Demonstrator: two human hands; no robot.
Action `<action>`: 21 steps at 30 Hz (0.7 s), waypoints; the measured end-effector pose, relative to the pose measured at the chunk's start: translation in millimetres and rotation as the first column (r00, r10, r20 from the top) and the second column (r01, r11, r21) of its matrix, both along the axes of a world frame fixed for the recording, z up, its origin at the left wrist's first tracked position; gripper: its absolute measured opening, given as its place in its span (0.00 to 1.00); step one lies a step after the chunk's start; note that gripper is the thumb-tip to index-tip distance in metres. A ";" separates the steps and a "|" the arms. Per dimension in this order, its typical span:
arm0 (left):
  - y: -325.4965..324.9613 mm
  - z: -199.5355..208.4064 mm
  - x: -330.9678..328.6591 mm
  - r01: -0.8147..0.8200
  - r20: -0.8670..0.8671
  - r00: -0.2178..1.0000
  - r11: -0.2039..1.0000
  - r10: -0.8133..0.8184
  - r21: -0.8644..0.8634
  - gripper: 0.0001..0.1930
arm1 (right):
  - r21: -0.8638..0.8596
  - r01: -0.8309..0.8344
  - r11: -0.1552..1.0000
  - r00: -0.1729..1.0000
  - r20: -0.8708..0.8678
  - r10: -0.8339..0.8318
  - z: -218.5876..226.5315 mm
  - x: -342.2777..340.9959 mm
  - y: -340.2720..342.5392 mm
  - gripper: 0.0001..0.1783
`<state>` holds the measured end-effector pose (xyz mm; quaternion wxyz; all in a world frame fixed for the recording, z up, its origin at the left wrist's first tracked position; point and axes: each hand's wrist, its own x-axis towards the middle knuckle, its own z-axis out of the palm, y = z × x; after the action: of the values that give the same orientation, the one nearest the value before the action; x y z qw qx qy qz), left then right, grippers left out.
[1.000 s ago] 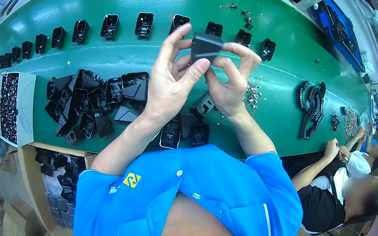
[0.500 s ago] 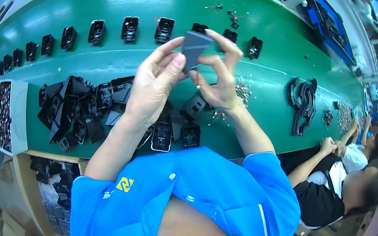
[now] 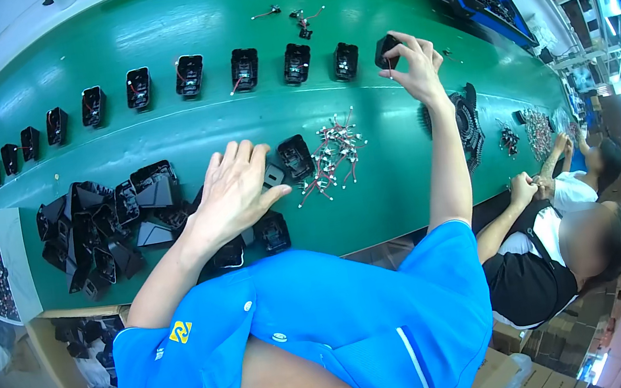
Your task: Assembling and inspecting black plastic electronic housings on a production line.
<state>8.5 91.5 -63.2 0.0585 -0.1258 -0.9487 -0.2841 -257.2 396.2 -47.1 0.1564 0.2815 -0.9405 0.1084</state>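
Observation:
At the right end of a row of black plastic housings [image 3: 296, 63], my right hand [image 3: 417, 69] grips one black housing [image 3: 386, 52] between thumb and fingers. A thin wire shows by that thumb. My left hand [image 3: 233, 189] lies palm down with its fingers stretched out, over the near housings. Just past its fingertips is an open black housing [image 3: 295, 158], and another housing [image 3: 274, 232] sits below the hand. Whatever lies directly under the left palm is hidden. To the left spreads a heap of black housings [image 3: 97, 234].
Small wired connectors [image 3: 333, 158] lie heaped mid-table on the green tabletop [image 3: 389, 182]. Black ribbed strips [image 3: 470, 130] rest beyond my right forearm. A white box [image 3: 20, 265] of small parts stands left. Co-workers sit at the right, one in a black-and-white top [image 3: 536, 281].
My hands have parted. The right hand has carried the housing away to the right end of the row, while the left has come down over the near housings. The view has shifted too.

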 end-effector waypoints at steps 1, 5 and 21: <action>0.5 -2.8 0.3 0.001 0.016 1.000 1.000 0.000 -0.024 0.27 | 0.059 0.008 0.998 0.999 0.032 -0.010 -4.0 -9.3 9.0 0.18; 3.3 -12.4 1.3 -0.006 0.067 0.998 0.995 0.012 -0.096 0.26 | 0.235 0.012 0.972 0.991 0.127 -0.043 -19.0 -29.6 22.6 0.19; -23.3 -5.5 -9.5 -0.122 0.064 0.991 0.993 0.121 0.009 0.22 | 0.213 -0.123 0.969 0.960 0.273 0.062 -12.0 -55.3 26.7 0.12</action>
<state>-1.0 68.2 -68.7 0.0462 -0.0583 -0.9541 -0.2900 -312.6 422.9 -59.1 -0.0091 0.3246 -0.9448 0.0436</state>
